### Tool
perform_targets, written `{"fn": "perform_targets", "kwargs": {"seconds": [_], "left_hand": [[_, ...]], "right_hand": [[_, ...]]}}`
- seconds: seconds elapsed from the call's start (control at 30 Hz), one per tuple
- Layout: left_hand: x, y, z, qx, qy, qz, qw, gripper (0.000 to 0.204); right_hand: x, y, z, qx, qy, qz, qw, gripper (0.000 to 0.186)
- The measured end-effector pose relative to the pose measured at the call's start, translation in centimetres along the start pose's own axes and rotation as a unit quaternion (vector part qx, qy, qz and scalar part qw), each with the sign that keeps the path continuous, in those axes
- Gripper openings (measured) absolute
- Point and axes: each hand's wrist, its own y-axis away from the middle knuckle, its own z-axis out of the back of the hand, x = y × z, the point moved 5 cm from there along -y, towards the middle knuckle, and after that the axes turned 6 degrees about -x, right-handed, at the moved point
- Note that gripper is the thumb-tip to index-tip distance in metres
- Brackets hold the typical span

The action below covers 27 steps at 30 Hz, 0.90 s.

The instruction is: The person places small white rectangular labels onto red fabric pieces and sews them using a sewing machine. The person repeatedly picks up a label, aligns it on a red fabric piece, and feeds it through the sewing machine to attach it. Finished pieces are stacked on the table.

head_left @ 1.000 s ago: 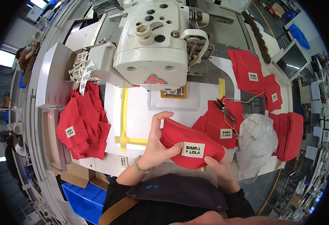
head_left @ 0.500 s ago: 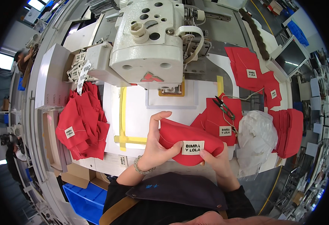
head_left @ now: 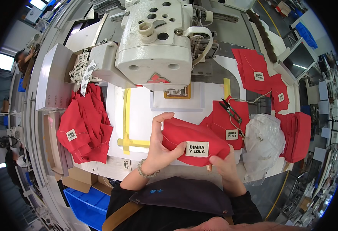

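A red fabric piece [head_left: 188, 133] with a cream, black-lettered label [head_left: 197, 149] is held up below the white sewing machine head [head_left: 153, 57]. My left hand [head_left: 161, 150] grips its left end, thumb pressed beside the label and forefinger curled over the top edge; a bead bracelet circles that wrist. My right hand [head_left: 221, 163] pinches the lower right edge, its thumb just right of the label. Behind the held piece lie more red pieces [head_left: 223, 115] with green-handled snips [head_left: 233, 112] and a cord on them. A yellow-taped white board [head_left: 134, 115] is under the machine.
A red fabric heap [head_left: 86, 131] and box of loose labels [head_left: 78, 67] sit at left. Red pieces [head_left: 249, 69], a crumpled plastic bag [head_left: 264, 146], red stack [head_left: 296, 134] and monitor [head_left: 298, 59] line the right. A blue crate [head_left: 84, 208] is below. Another person [head_left: 22, 59] works far left.
The held red piece and its label have risen slightly since the earlier frames. My right thumb has shifted a little along the edge by the label. Both hands still grip the piece.
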Motion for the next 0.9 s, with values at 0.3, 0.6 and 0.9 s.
{"fn": "perform_targets", "kwargs": {"seconds": [0.3, 0.6, 0.9], "left_hand": [[0.5, 0.3, 0.1, -0.001, -0.018, -0.009, 1.0, 0.072], [-0.1, 0.5, -0.1, 0.005, -0.042, -0.037, 0.998, 0.073], [0.1, 0.2, -0.1, 0.0, -0.025, -0.024, 0.999, 0.076]], "right_hand": [[0.5, -0.5, -0.4, -0.043, 0.043, 0.032, 0.998, 0.019], [1.4, -0.6, -1.3, -0.023, 0.13, 0.051, 0.99, 0.032], [1.3, -0.3, -0.9, -0.05, 0.144, 0.018, 0.988, 0.045]]}}
